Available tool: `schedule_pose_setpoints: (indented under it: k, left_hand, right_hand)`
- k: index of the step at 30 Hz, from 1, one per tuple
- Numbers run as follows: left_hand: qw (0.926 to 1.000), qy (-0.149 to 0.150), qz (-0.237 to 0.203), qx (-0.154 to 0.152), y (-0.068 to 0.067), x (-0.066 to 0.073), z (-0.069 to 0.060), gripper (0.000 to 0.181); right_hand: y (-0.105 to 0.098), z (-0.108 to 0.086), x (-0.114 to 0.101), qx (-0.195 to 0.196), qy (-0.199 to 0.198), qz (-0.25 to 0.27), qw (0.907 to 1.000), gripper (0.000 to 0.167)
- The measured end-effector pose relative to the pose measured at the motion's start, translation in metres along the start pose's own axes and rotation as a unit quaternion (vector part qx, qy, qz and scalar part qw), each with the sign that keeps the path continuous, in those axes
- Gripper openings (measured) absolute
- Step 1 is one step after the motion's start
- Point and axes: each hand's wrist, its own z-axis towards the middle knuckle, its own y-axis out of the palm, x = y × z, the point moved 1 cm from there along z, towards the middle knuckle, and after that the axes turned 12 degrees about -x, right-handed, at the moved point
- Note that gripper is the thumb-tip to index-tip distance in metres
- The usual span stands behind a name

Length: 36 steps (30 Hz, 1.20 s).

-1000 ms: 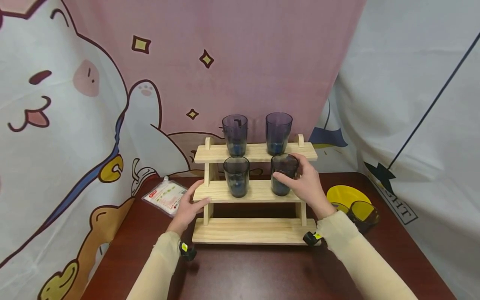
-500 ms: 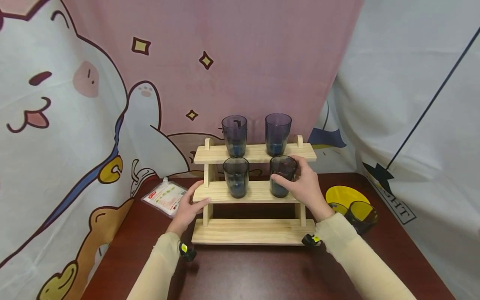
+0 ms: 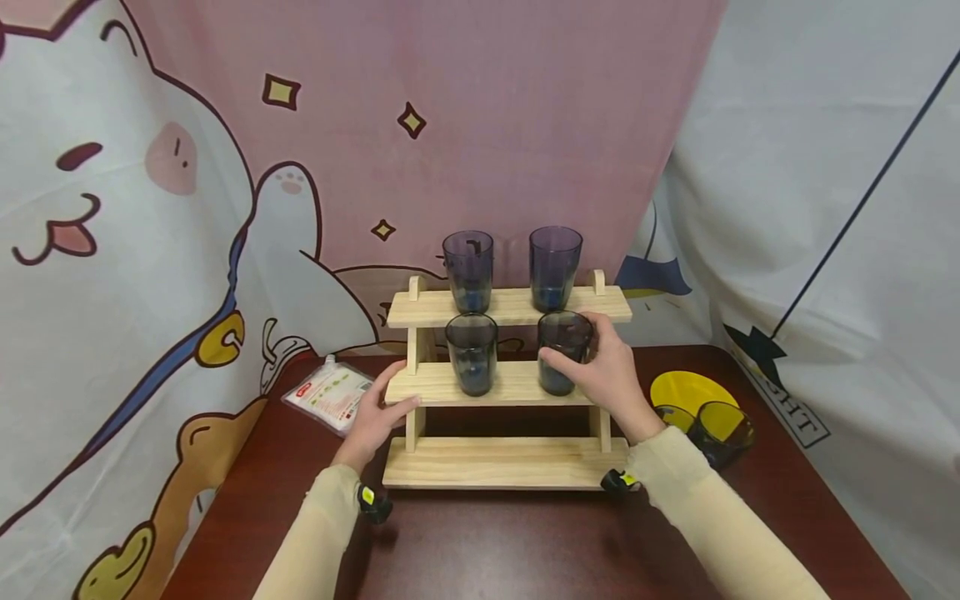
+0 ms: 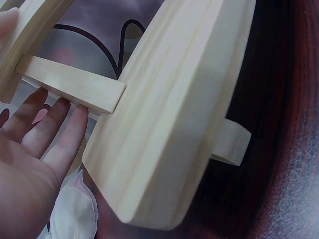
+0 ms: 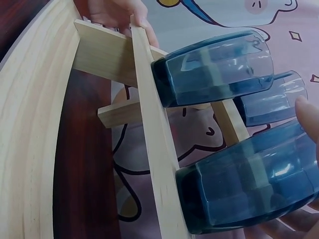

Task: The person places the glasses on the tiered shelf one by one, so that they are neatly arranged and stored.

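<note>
A three-tier wooden shelf (image 3: 506, 463) stands on the table. My left hand (image 3: 372, 417) holds the left end of its middle tier, thumb on the front edge; in the left wrist view the fingers (image 4: 75, 129) touch the upright. My right hand (image 3: 611, 375) grips the right dark glass (image 3: 558, 367), which stands on the middle tier; the right wrist view shows this glass (image 5: 249, 179) with its base on the board. Another dark glass (image 3: 472, 354) stands left of it on the same tier. Two purplish glasses (image 3: 469, 271) (image 3: 555, 268) stand on the top tier.
A yellow plate (image 3: 692, 390) and dark glasses (image 3: 723, 433) are on the table right of the shelf, partly behind my right forearm. A clear-edged white pouch (image 3: 330, 395) lies at the left. A printed cloth (image 3: 525, 117) hangs behind.
My right hand and the glass it holds have shifted slightly left along the middle tier. The left hand has stayed on the shelf's end.
</note>
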Motion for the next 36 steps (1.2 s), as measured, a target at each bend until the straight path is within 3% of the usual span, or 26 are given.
schedule_pose_setpoints:
  k: [5,12,21,27,36]
  left_hand:
    - [0.9999,0.001,-0.01,-0.002,0.001,0.001,0.0,0.071]
    - [0.9999,-0.003,-0.011,0.001,0.002,0.002,-0.002,0.072]
    - [1.0,0.007,-0.007,-0.002,-0.001,0.0,0.001,0.071]
    - [0.9999,0.009,-0.009,-0.005,-0.001,-0.001,0.001,0.073]
    - [0.9998,0.004,-0.017,-0.006,0.001,0.0,0.002,0.075]
  right_hand:
    - [0.0,0.0,-0.001,-0.006,0.011,-0.011,0.9999,0.088]
    - [-0.008,-0.008,-0.001,-0.052,0.036,-0.004,0.998,0.095]
    - [-0.036,-0.027,0.015,-0.036,-0.001,0.01,0.9993,0.088]
    - [-0.066,-0.046,0.028,-0.007,-0.025,-0.029,0.9992,0.081]
    - [-0.107,-0.076,0.063,0.004,0.007,-0.116,0.9932,0.084]
